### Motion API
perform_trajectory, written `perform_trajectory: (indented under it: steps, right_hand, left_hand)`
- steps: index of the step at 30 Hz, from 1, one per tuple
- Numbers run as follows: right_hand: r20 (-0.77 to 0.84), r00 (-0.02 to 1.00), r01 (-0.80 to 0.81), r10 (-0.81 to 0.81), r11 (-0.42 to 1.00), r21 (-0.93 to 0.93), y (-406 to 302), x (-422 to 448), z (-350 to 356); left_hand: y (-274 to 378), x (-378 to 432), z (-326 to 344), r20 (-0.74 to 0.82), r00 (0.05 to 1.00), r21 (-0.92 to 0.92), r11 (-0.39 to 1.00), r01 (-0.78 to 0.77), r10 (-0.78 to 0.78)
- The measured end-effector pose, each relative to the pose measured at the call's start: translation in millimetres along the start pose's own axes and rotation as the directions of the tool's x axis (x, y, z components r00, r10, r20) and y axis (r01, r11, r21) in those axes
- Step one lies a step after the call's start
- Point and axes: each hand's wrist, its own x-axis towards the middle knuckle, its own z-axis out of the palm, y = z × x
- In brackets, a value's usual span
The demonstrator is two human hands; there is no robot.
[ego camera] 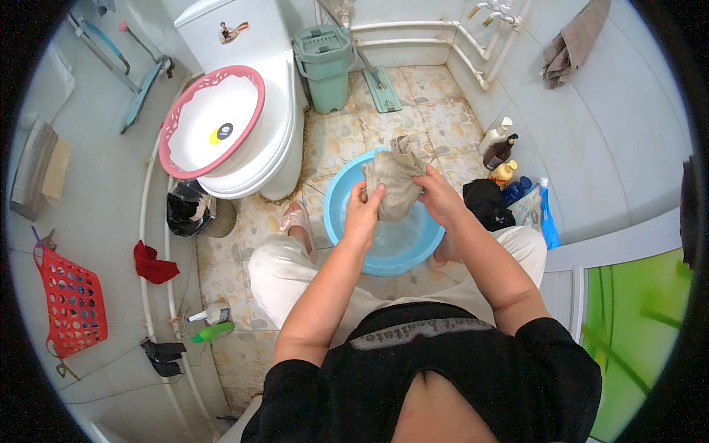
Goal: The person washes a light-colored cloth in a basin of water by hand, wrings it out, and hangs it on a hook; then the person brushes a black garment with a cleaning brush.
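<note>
A wet-looking, bunched beige-grey cloth (pixel 394 180) is held up between my two hands, over a round light-blue plastic basin (pixel 338 213) on the floor. My left hand (pixel 364 210) grips the cloth's left edge, thumb on top. With thumb and fingers, my right hand (pixel 440 194) pinches its right edge. Cloudy water with some suds (pixel 396 243) lies in the basin, below the cloth. Part of the basin's far side is hidden behind the cloth.
A pink-rimmed white basin (pixel 257 124) rests on the closed toilet (pixel 282 160). Pump bottles (pixel 500 152) and a black cloth (pixel 487 205) are right of the blue basin. A green bucket (pixel 327 83) and flat mop (pixel 382 91) stand beyond. A bagged bin (pixel 221 219) is left.
</note>
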Motion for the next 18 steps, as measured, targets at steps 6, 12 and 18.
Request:
perform_trajectory:
  steps: [6, 12, 18]
  right_hand:
    - [-0.042, 0.998, -0.038, 0.038, 0.999, -0.006, -9, -9, -5]
    - [-0.152, 0.974, -0.186, 0.167, 0.975, -0.122, -7, -15, -16]
    - [0.188, 0.971, 0.201, -0.151, 0.937, -0.285, -34, -21, 10]
  left_hand:
    - [43, 12, -2, -0.059, 0.969, -0.189, 0.951, -0.246, 0.239]
    - [111, 3, 47, 0.246, 0.931, -0.353, 0.919, -0.173, 0.27]
    - [146, 0, 84, 0.365, 0.877, -0.352, 0.918, -0.181, 0.313]
